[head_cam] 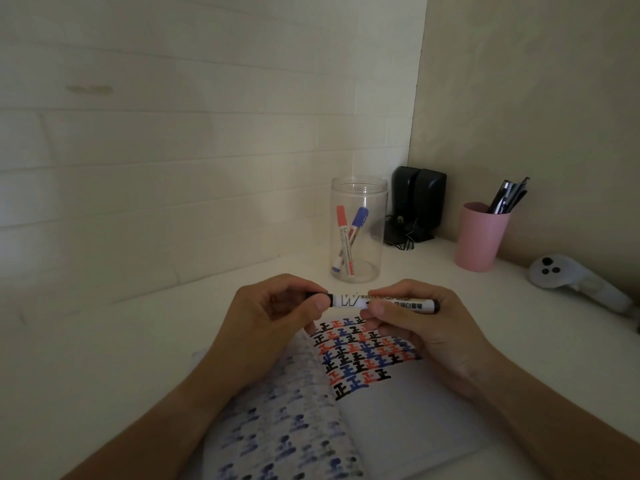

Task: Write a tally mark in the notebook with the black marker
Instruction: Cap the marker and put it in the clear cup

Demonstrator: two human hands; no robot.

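Note:
The black marker (349, 301) is held level above the open notebook (398, 420), its white barrel between both hands. My left hand (266, 323) pinches the black cap end at the left. My right hand (422, 330) grips the barrel near the black rear end. The cap looks seated on the marker. The notebook's right page carries rows of black, red and blue tally characters in its upper part; the lower part is blank. Ink bleed shows on the left page.
A clear plastic jar (358, 233) behind the hands holds a red and a blue marker. A pink cup (479, 237) with pens stands at the right, black speakers (417, 202) in the corner, a white controller (571, 277) at far right. The white desk (121, 341) meets walls behind and right.

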